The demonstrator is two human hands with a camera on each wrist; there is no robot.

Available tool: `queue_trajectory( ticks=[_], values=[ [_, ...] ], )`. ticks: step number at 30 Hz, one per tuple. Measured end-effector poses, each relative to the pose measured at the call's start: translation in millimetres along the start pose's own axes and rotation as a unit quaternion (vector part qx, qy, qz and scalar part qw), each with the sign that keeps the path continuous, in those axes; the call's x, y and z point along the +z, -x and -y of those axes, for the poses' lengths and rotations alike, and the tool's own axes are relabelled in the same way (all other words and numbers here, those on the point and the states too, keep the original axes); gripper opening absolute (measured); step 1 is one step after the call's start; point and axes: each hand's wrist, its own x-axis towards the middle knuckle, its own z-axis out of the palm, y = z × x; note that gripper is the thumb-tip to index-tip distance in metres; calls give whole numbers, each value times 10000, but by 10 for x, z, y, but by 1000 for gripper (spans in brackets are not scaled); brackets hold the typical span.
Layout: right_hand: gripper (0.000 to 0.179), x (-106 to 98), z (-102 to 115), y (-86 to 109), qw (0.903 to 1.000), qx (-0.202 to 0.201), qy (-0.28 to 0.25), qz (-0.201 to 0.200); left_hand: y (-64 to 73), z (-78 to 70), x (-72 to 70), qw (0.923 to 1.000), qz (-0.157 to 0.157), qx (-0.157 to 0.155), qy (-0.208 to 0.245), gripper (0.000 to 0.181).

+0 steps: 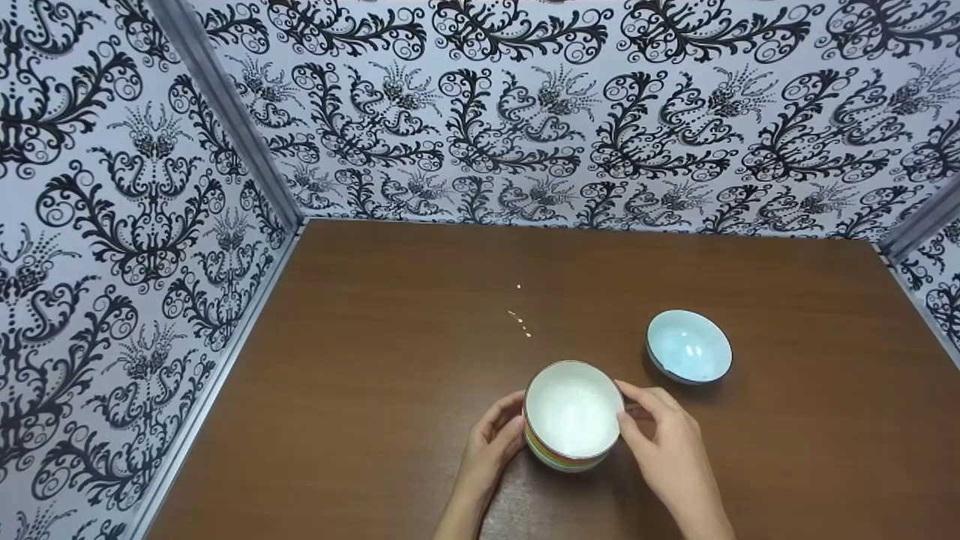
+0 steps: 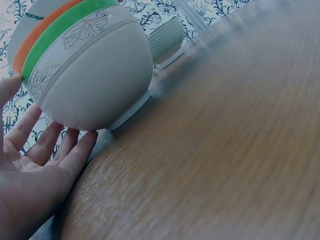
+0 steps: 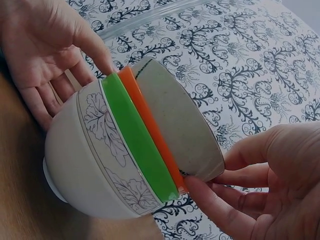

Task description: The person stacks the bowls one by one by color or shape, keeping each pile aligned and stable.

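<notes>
A stack of bowls stands upright on the table between both hands. Lowest is a white bowl with grey leaf drawings (image 3: 90,155); above it show the rims of a green bowl (image 3: 135,140) and an orange bowl (image 3: 155,132). A whitish bowl (image 1: 574,409) sits on top, its inside bare in the head view. My left hand (image 1: 491,446) holds the stack's left side, thumb by the green rim and fingertips against the white bowl's lower wall. On the other side, my right hand (image 1: 667,446) grips the top bowl's wall between thumb and fingers.
A light blue bowl (image 1: 688,346) stands on the brown wooden table (image 1: 360,360), to the right of and behind the stack. A few small pale specks (image 1: 519,319) show on the tabletop beyond the stack. Patterned wall panels (image 1: 480,135) border the table.
</notes>
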Motion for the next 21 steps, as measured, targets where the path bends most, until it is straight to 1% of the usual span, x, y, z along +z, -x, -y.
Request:
queue_trajectory(
  ticks=[5, 12, 21],
  values=[
    [37, 2, -5, -3, 10000, 57, 50, 62, 6, -5, 0, 10000, -18, -1, -45, 48],
    [38, 2, -4, -8, 9997, 153, 43, 201, 4, -5, 10, 10000, -74, -26, 22, 48],
    [37, 20, -11, -4, 9999, 71, 32, 137, -3, -7, 16, 9999, -119, -41, 118, 47]
  ],
)
